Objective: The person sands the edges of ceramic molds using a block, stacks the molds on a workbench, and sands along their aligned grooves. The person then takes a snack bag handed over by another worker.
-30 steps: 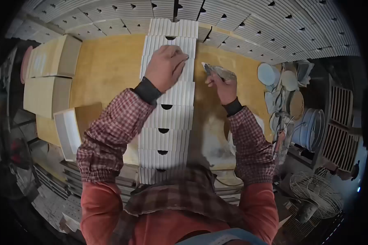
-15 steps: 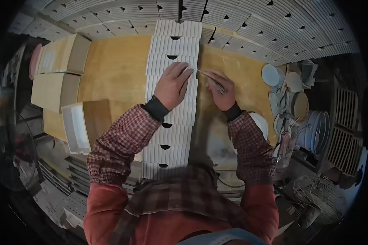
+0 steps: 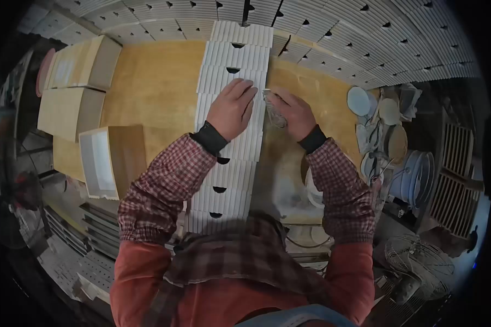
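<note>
A long row of white ribbed panels [image 3: 230, 144], several with dark half-round notches, runs down the middle of the table. My left hand [image 3: 232, 111] lies across one panel, its fingers stretched and slightly bent, holding nothing that I can see. Just right of the row's edge, my right hand [image 3: 295, 113] is closed on a greyish, crumpled-looking thing [image 3: 276, 116]. A small pale tip shows at its fingertips, close to the panel edge. Its exact kind is too blurred to tell.
Wooden boxes [image 3: 65, 111] stand on the left of the wooden table [image 3: 153, 71], with an open box [image 3: 98, 163] nearer me. More ribbed panels [image 3: 343, 38] line the back. Round lids [image 3: 360, 101], a blue bucket [image 3: 412, 177] and a fan [image 3: 417, 264] are on the right.
My right hand has shifted slightly, and the grey thing in it now hangs below the fingers. My left hand stays on the panels. The whole view has moved a little.
</note>
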`<action>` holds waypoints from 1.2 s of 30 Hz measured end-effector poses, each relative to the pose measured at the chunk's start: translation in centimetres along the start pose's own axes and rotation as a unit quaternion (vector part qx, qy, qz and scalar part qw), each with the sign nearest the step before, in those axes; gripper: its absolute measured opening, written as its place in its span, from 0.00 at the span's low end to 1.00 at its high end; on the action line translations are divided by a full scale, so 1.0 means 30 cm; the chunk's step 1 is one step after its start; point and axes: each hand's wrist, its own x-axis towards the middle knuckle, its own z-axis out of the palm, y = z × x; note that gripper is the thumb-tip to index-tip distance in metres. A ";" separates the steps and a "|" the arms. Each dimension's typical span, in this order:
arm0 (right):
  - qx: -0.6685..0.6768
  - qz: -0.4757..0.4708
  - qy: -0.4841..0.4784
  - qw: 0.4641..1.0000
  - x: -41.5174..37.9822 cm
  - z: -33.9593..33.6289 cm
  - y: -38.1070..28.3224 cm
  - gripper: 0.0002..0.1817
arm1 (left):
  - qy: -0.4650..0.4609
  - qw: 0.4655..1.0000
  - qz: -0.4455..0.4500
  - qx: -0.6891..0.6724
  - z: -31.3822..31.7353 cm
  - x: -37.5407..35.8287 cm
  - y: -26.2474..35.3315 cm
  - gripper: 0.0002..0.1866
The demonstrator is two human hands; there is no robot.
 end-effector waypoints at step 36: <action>-0.074 -0.084 -0.096 0.989 -0.033 0.021 0.144 0.28 | 0.034 0.997 0.008 0.064 0.168 0.002 -0.081 0.10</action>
